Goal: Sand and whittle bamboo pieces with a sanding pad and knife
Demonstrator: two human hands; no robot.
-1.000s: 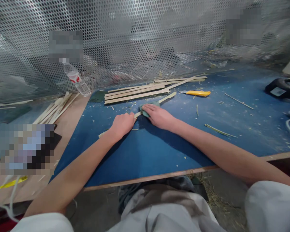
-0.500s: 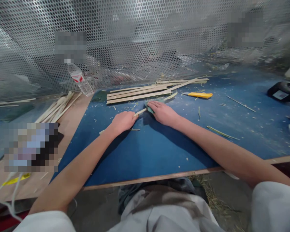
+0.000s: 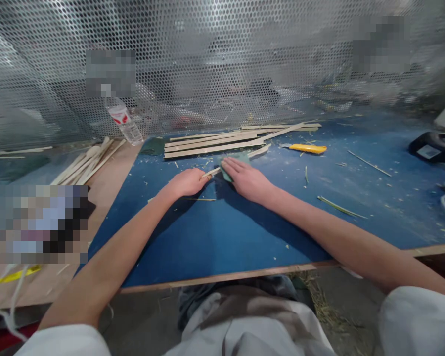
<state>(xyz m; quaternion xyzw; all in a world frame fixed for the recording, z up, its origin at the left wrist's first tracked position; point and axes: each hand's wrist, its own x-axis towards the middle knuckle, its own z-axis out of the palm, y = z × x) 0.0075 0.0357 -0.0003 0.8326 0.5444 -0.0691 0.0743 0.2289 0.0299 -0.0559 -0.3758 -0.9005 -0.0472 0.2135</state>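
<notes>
My left hand (image 3: pixel 189 182) is closed round the near end of a thin pale strip (image 3: pixel 212 172) over the blue table surface (image 3: pixel 207 237). Fingers together, my right hand (image 3: pixel 246 178) presses a green piece of cloth or pad (image 3: pixel 228 170) over the same strip. The strip's far end comes out past the right hand at the upper right. Just behind the hands lie several pale flat strips (image 3: pixel 211 148) side by side. A yellow cutter knife (image 3: pixel 307 148) rests to the right of them.
A plastic bottle (image 3: pixel 125 122) stands tilted near the perforated metal screen (image 3: pixel 193 64). More strips (image 3: pixel 85 165) and a pixelated device lie on the left. Thin slivers (image 3: pixel 341 207) and a black object (image 3: pixel 432 147) are at the right.
My right hand has shifted slightly left and down along the strip with the green piece, which shows more now. My left hand has moved slightly left. The camera view has shifted a little.
</notes>
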